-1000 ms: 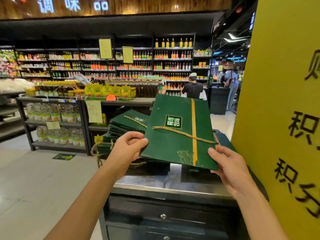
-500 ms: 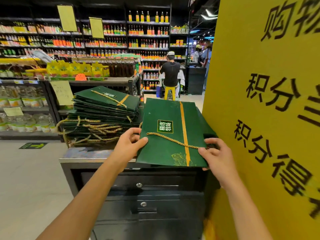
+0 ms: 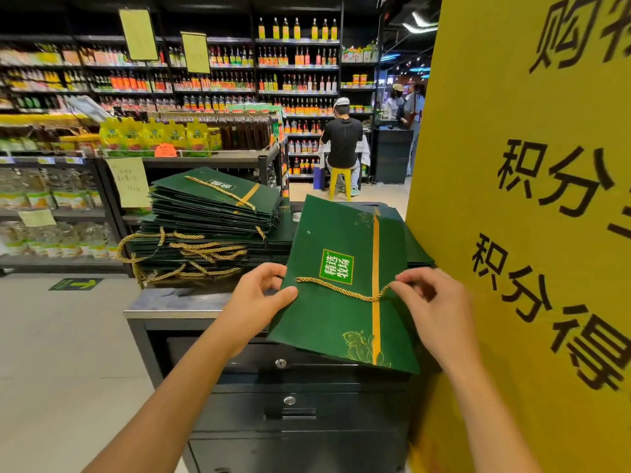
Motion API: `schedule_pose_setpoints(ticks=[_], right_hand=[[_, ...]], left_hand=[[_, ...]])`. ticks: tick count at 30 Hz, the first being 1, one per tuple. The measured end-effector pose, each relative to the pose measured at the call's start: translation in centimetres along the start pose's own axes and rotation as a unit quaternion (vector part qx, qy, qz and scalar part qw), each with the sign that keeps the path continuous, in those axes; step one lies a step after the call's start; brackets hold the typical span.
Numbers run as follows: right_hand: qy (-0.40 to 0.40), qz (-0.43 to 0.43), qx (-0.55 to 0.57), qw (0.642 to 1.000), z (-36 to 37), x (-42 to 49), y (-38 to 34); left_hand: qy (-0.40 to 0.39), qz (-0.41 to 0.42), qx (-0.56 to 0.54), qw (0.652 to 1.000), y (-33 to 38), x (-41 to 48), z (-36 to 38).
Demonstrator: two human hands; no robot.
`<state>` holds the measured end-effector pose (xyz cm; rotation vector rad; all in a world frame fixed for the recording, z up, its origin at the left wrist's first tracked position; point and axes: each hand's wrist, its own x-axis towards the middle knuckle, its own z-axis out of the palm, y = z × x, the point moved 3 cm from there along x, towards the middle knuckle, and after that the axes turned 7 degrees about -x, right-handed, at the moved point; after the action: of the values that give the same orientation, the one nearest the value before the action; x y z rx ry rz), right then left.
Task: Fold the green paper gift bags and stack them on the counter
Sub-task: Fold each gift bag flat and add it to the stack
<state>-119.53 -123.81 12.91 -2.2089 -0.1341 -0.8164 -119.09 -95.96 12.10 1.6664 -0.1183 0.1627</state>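
Bag (image 3: 336, 322) betw. L fingers (image 3: 284, 296), R fingers (image 3: 406, 282)

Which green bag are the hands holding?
The single bag on the right, beside the yellow sign. The left hand and right hand hold its sides; the other bags sit piled in the stack to the left.

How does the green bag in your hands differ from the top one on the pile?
The held bag is gripped by the left hand and right hand, jutting past the counter edge; the pile's top bag lies untouched. The held bag's gold stripe runs toward the camera; on the pile's top bag it slants sideways. Both are flat, dark green, with gold rope handles.
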Motion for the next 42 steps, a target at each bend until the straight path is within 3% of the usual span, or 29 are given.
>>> schedule_pose_setpoints(ticks=[12,17,20,23,28,33,37,42], right_hand=[[-0.112,0.0,0.164,0.98,6.1,3.2,-4.1],[-0.154,-0.046,0.167,0.973,8.3,3.7,-4.8],[-0.171,-0.059,0.156,0.971,9.1,3.2,-4.0],[-0.181,-0.058,0.165,0.968,9.3,2.9,-3.7],[-0.201,-0.063,0.166,0.963,9.3,2.6,-3.8],[-0.187,-0.033,0.204,0.96,8.9,2.6,-3.6],[-0.186,-0.018,0.188,0.964,9.1,3.0,-3.4],[-0.209,-0.058,0.149,0.965,9.0,5.2,-4.3]], left_hand=[[0.003,-0.024,0.037,0.999,-3.2,-3.8,0.7],[-0.011,0.011,0.172,0.985,-2.8,-4.3,0.6],[0.011,0.082,0.31,0.947,-1.6,-4.1,0.4],[0.022,0.117,0.337,0.934,-0.1,-2.7,0.4],[-0.002,0.088,0.353,0.932,1.2,0.8,0.8],[-0.025,0.026,0.198,0.98,1.4,3.5,0.9],[-0.043,0.025,0.092,0.994,0.2,3.7,0.8],[-0.05,0.055,0.08,0.994,-0.6,3.9,0.2]])
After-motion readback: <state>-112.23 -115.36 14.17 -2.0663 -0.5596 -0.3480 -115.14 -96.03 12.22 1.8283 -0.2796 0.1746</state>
